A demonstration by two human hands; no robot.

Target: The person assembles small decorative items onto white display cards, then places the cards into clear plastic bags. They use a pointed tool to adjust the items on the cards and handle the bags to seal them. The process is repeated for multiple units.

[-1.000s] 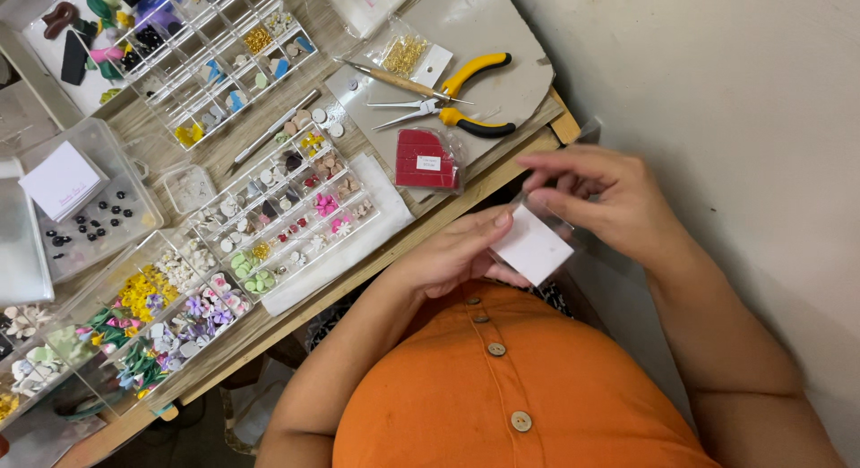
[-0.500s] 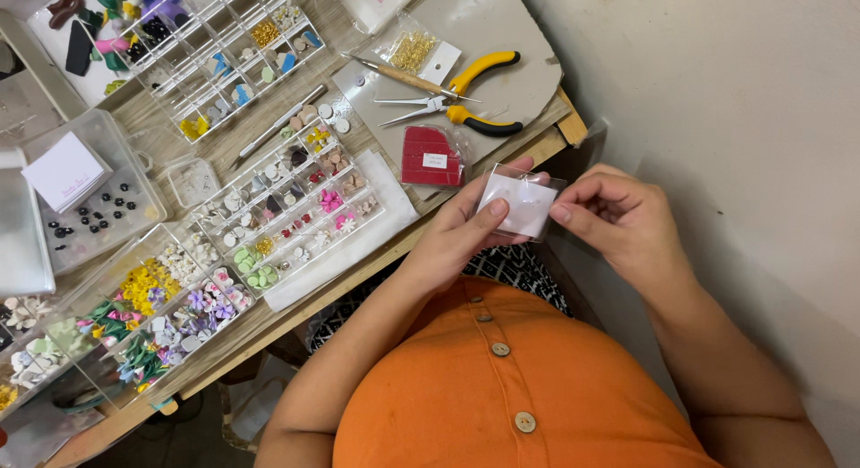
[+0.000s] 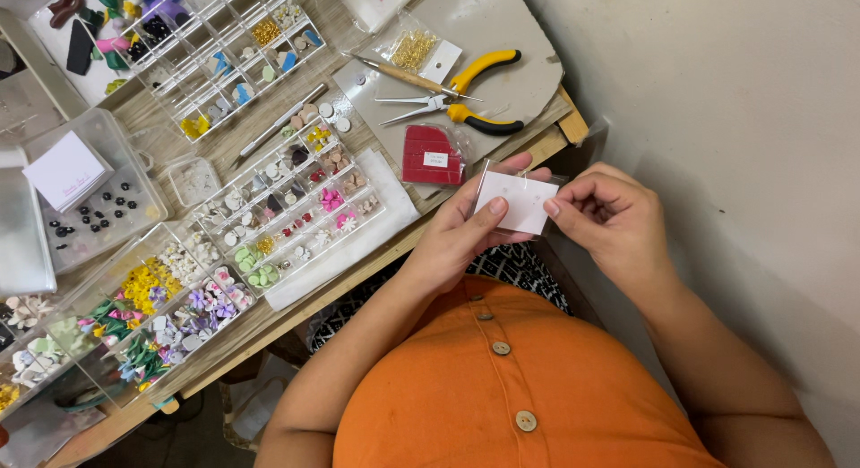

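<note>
Both hands pinch a small white card [image 3: 517,200]: left hand [image 3: 466,240], right hand [image 3: 609,219]. It sits just off the table edge [image 3: 466,195], apparently sleeved. Beside it, a clear compartment box [image 3: 296,204] holds small flower pieces.

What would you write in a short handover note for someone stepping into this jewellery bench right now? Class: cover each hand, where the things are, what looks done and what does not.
Left hand: holds the small white card by its lower left edge, thumb on its face.
Right hand: pinches the card's right edge; a clear sleeve seems to be around the card, hard to tell.
Both hands are off the table edge, above the lap.
On the table: yellow-handled pliers on the grey mat, a red packet beside it, compartment trays of small beads and flowers.
Done: card is picked up.
Left: nothing visibly mounted on the card; pliers untouched.
</note>
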